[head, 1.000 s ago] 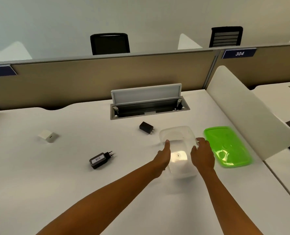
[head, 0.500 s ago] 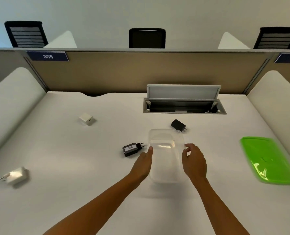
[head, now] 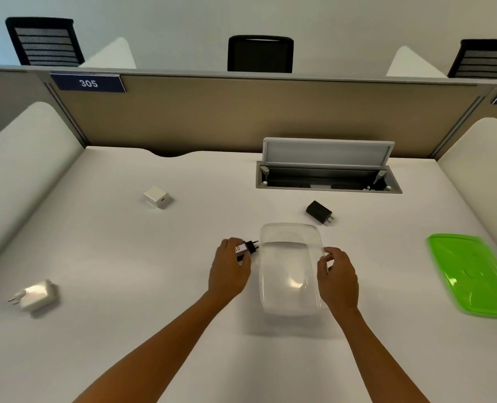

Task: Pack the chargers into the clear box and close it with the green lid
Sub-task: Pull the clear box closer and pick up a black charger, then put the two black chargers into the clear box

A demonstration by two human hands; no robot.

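Left hand (head: 230,271) curls over the labelled black charger (head: 246,249), touching the box's (head: 291,269) left wall; grip closure unclear. Right hand (head: 339,279) loosely steadies the right rim, nothing held. Risk: prongs snag the rim, empty box tips.

The white desk top (head: 125,330) carries a clear plastic box (head: 291,274), a flat green lid (head: 474,274), two black chargers (head: 318,212) (head: 248,248) and two white chargers (head: 156,196) (head: 36,295).

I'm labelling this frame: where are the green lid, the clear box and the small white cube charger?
green lid (head: 474,274), head view, centre of top.
clear box (head: 290,228), head view, far rim.
white cube charger (head: 156,195), head view, top face.
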